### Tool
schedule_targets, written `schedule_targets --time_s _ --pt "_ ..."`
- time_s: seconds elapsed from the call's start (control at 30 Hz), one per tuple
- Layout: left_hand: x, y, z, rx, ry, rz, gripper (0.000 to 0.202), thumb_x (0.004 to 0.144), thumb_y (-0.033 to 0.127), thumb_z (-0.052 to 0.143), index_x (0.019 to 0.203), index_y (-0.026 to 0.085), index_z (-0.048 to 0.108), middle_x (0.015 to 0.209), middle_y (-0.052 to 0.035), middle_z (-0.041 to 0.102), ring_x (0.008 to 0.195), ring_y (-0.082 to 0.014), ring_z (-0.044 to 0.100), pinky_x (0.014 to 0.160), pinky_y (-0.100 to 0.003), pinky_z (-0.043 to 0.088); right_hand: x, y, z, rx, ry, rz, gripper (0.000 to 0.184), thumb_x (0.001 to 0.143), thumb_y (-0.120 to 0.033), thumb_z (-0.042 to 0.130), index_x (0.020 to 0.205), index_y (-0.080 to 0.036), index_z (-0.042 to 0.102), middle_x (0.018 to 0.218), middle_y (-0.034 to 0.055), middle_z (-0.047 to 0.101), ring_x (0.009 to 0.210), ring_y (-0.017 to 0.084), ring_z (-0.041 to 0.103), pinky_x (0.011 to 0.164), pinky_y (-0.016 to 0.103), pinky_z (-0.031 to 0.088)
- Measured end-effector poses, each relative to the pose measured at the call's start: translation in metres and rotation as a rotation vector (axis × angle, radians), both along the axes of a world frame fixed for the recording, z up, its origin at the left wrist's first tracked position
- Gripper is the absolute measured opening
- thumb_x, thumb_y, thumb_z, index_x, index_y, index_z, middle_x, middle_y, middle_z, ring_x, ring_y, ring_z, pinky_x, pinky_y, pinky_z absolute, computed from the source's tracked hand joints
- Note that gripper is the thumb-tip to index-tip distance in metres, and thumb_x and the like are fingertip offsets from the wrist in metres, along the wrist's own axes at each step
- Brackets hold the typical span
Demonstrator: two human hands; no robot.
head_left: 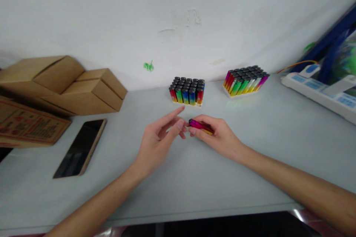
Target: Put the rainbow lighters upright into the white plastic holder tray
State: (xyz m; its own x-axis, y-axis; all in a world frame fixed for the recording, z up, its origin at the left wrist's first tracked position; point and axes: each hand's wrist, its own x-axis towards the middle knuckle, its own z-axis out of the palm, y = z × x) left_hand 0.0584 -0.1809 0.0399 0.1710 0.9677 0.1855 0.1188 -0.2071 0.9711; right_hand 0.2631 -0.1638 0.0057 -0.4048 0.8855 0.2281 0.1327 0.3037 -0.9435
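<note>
In my right hand is a lighter, purple at its black-topped end and yellow at the other, gripped between thumb and fingers. It lies nearly flat, its top toward the left. My left hand is just left of that top, index finger stretched out and the other fingers loosely bent, with nothing visible in it. Whether a left fingertip touches the lighter I cannot tell. Beyond the hands stands a block of upright multicoloured lighters in a white tray. A second tray of lighters is farther right.
Brown cardboard boxes are stacked at the left by the wall. A phone lies on the grey table in front of them. At the right is a white power strip with a cable. The table's front edge runs below my forearms.
</note>
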Motion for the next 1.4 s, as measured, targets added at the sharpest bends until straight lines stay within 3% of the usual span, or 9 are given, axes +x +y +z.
schedule_targets --time_s 0.07,0.2,0.3,0.43,0.63,0.77,0.97,1.17,1.4 --pt "-0.011 0.009 0.001 0.027 0.066 0.055 0.051 0.099 0.039 0.07 0.145 0.02 0.065 0.096 -0.0067 0.076 0.079 -0.0178 0.071 0.074 -0.033 0.063 0.003 0.002 0.001 -0.003 0.0 -0.03 0.021 0.099 -0.037 0.068 0.103 -0.017 0.072 0.087 0.002 0.076 0.078 0.016 0.069 0.071 0.025 0.053" --pt "-0.045 0.033 0.006 0.197 0.523 0.153 0.033 0.094 0.047 0.073 0.109 0.018 0.081 0.102 -0.0103 0.078 0.085 -0.0211 0.073 0.081 -0.034 0.063 0.01 0.006 0.002 -0.001 0.026 -0.073 0.024 0.098 -0.038 0.068 0.107 -0.017 0.073 0.089 0.0031 0.078 0.081 0.017 0.072 0.075 0.026 0.055" --pt "-0.071 0.048 0.01 0.246 0.793 0.113 0.039 0.094 0.05 0.07 0.113 0.018 0.08 0.101 -0.0111 0.077 0.079 -0.0216 0.071 0.077 -0.035 0.062 0.014 0.009 0.002 0.025 0.006 -0.092 0.021 0.098 -0.037 0.068 0.105 -0.017 0.073 0.087 0.0027 0.077 0.079 0.016 0.072 0.073 0.025 0.055" --pt "-0.089 0.057 0.011 0.208 0.864 0.017 0.047 0.092 0.057 0.069 0.12 0.02 0.079 0.109 -0.012 0.075 0.08 -0.0222 0.07 0.073 -0.035 0.063 0.016 0.009 0.002 0.062 -0.028 -0.114 0.022 0.098 -0.038 0.068 0.107 -0.017 0.073 0.087 0.0026 0.077 0.076 0.016 0.07 0.069 0.025 0.054" --pt "-0.08 0.059 0.002 0.196 0.895 -0.125 0.046 0.091 0.058 0.069 0.118 0.023 0.081 0.109 -0.011 0.075 0.077 -0.021 0.067 0.073 -0.034 0.058 0.015 0.008 0.0 0.077 -0.02 -0.094 0.028 0.099 -0.039 0.068 0.12 -0.019 0.07 0.096 0.0037 0.076 0.084 0.017 0.072 0.079 0.028 0.056" --pt "-0.074 0.06 -0.005 0.236 0.854 -0.086 0.038 0.095 0.055 0.064 0.097 0.021 0.083 0.096 -0.0099 0.076 0.071 -0.0198 0.065 0.073 -0.032 0.056 0.015 0.006 0.002 0.06 0.001 -0.069 0.039 0.102 -0.039 0.065 0.137 -0.022 0.062 0.089 0.0014 0.071 0.082 0.016 0.068 0.075 0.027 0.054" --pt "-0.055 0.046 -0.01 0.079 0.538 -0.023 0.032 0.09 0.049 0.075 0.1 0.019 0.079 0.09 -0.0077 0.079 0.08 -0.0223 0.073 0.08 -0.035 0.059 0.015 0.004 0.003 0.013 0.106 0.043 0.047 0.11 -0.035 0.049 0.155 -0.027 0.042 0.093 0.0002 0.069 0.063 0.011 0.057 0.062 0.024 0.05" --pt "-0.02 0.021 -0.006 -0.143 0.189 -0.143 0.026 0.083 0.038 0.085 0.091 0.016 0.074 0.085 -0.007 0.077 0.072 -0.0165 0.069 0.069 -0.028 0.056 0.015 0.003 -0.001 0.001 0.171 0.09 0.028 0.111 -0.039 0.051 0.135 -0.024 0.053 0.097 0.0015 0.07 0.065 0.01 0.064 0.065 0.024 0.052" --pt "-0.012 0.014 -0.005 -0.29 -0.025 -0.169 0.033 0.078 0.035 0.091 0.086 0.016 0.066 0.074 -0.0014 0.073 0.057 -0.0111 0.061 0.057 -0.024 0.052 0.012 -0.001 0.0 -0.059 0.208 0.14 0.025 0.109 -0.039 0.054 0.13 -0.024 0.054 0.098 0.0028 0.072 0.065 0.01 0.064 0.061 0.025 0.051"
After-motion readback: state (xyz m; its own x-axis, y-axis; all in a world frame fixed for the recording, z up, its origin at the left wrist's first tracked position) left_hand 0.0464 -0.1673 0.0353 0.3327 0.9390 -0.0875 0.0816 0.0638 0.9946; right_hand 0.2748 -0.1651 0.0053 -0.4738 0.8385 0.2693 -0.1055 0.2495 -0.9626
